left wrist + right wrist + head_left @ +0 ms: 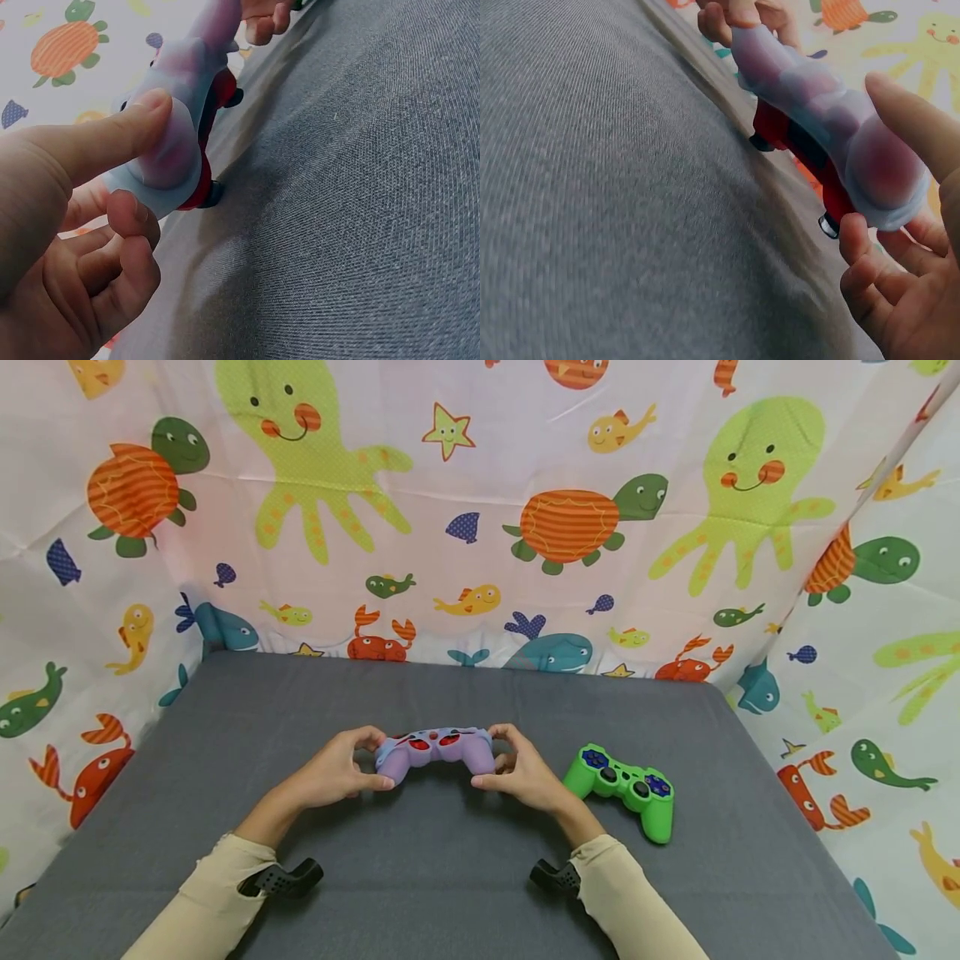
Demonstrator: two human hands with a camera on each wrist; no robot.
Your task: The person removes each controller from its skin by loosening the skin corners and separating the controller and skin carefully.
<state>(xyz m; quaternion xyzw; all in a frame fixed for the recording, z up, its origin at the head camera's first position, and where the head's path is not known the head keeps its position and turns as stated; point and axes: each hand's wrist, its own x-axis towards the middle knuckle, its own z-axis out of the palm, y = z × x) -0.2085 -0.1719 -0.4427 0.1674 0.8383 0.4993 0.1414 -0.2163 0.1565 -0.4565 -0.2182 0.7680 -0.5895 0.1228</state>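
Left hand (341, 768) and right hand (527, 774) hold purple gamepad (435, 750) by opposite ends, presumably for balance; green gamepad (621, 782) lies on table (420, 885), right side

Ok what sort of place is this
Probably a screened recording setup: sea-creature fabric hangs on three sides of a gray cloth-covered table, and black wrist devices are worn.
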